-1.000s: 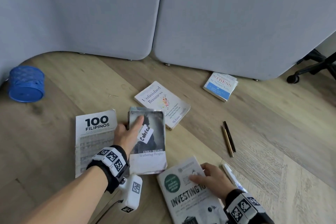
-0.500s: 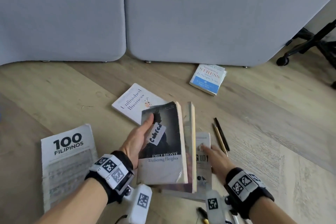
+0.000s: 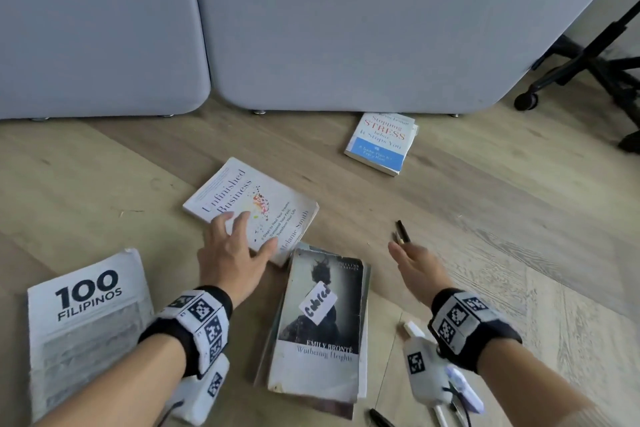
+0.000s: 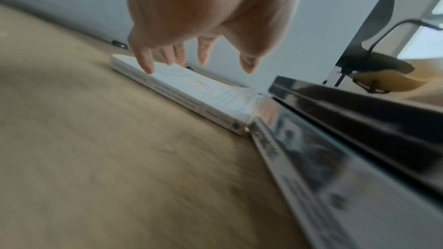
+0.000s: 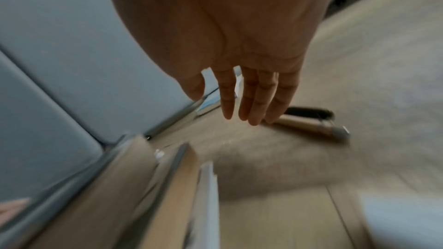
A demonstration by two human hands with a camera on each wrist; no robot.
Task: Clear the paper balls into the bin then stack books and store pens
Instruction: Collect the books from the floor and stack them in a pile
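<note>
The left hand hangs over the near corner of the white "Unfinished Business" paperback, fingers spread and straight; in the left wrist view its fingertips sit at the glossy cover, though blur there hides whether they touch it. That book is a flat, matte-white slab with a worn fore-edge, lying at 11 o'clock from the "Wuthering Heights" paperback. The dark, scuffed Brontë cover carries a white paper label and rests on top of another book whose pale edges show beneath it on the wooden floor.

The right hand reaches out at 2 o'clock from that stack, fingers straight and pressed close together, holding nothing. Just past its fingertips lie two slim pens side by side: a black pen and a tan pen with a metal end. The hand covers their near ends in the head view.

At 9 o'clock from the stack lies the large, soft-covered "100 Filipinos" book, white with bold black lettering. A blue-and-white "Stopping Stress" paperback sits at 1 o'clock, tight against the grey upholstered panels. A black chair base on castors stands at 2 o'clock, far right. A white marker lies by the right wrist.
</note>
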